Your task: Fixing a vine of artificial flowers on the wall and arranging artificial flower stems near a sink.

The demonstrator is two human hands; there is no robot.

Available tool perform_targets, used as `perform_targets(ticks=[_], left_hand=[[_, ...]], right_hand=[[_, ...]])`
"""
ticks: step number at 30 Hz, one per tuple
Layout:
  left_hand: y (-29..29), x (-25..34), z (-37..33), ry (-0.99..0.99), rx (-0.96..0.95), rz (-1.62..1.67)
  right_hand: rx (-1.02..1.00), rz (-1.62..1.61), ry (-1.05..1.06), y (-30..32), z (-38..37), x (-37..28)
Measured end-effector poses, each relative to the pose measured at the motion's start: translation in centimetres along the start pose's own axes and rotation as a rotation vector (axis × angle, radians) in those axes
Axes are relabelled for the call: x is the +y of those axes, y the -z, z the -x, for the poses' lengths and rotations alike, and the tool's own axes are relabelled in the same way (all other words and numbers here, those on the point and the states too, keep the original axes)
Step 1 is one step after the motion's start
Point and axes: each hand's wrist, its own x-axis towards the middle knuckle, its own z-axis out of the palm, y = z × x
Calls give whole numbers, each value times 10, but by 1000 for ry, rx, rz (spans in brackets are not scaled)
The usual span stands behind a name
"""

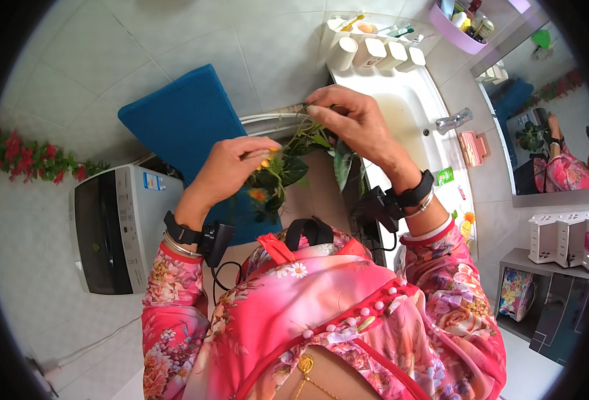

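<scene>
A leafy green vine with orange flowers (295,171) hangs between my two hands, over the gap beside the sink. My left hand (224,170) is closed, its thumb and fingertips pinched at the vine near a small yellow-orange bloom. Higher and to the right, my right hand (354,123) pinches a thin stem of the vine in front of the wall pipe (284,110). Some leaves droop below the right palm. Black bands with small devices sit on both wrists.
A blue folded mat (174,120) leans on the wall behind my left hand. The washing machine (124,230) stands left, near red garland flowers (24,157). At right are the white sink (404,120), faucet (454,120), cups (372,53), pink soap dish (473,148) and mirror (541,87).
</scene>
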Motion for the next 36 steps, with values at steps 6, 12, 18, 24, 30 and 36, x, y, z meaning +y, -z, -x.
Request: perform_targets(ticks=[6,12,18,24,30,36], left_hand=[[21,12,15,63,70,145],[24,12,17,74,87,271],[29,8,13,195,74,460],[19,0,10,64,32,0],[17,-2,11,-58,60,-207],[22,21,-4,149,-113,-104]], right_hand=[[67,-167,-122,18,18,17],[10,-385,-269,18,20,12],[-27,-502,-326,26,20,16],[-77,-686,-369,16,14,1],[-79,-713,-358,14,17,4],[-103,-674,-344,16,19,-1]])
